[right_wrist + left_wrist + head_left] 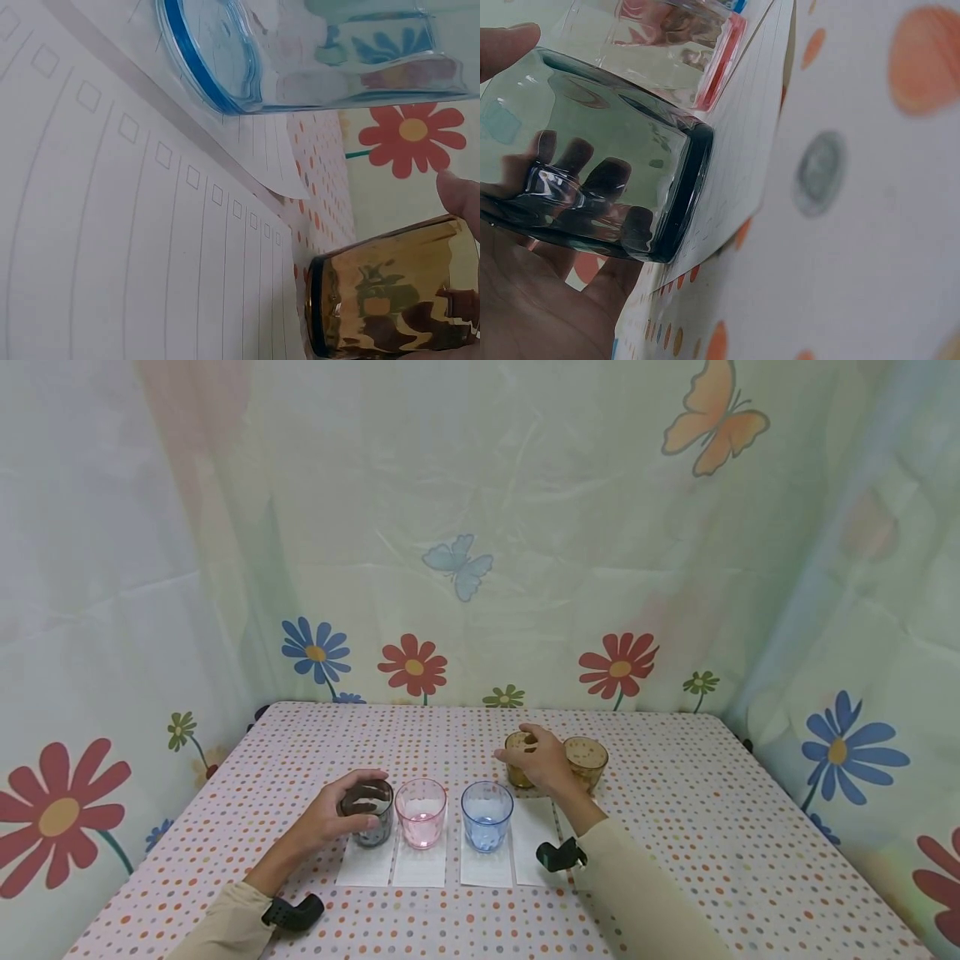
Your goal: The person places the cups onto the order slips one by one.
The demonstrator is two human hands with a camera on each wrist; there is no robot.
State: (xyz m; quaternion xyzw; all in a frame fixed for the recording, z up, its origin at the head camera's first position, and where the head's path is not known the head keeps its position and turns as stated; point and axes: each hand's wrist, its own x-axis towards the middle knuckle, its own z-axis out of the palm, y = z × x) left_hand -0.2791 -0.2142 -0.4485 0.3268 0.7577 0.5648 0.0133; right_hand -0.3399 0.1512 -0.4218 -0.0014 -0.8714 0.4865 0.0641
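My left hand (pixel 339 807) is wrapped around a dark grey-green glass tumbler (pixel 375 831). In the left wrist view the thumb is at the upper side of this tumbler (pixel 592 150), and the fingers show through its far wall. Beside it stand a pink glass (pixel 422 814) and, farther right, a blue glass (pixel 487 818). Toward the back, my right hand (pixel 546 764) grips an amber glass (pixel 517 775) near its rim. The right wrist view shows this amber glass (pixel 382 296) with its base by a paper's far edge. A second amber glass (pixel 587 760) is partly behind the hand.
Several white paper sheets (pixel 480 872) lie side by side under and in front of the glasses. A lined sheet (pixel 165 247) with small boxes fills much of the right wrist view. The dotted tablecloth (pixel 300 735) reaches a flower-printed curtain (pixel 525 610) behind.
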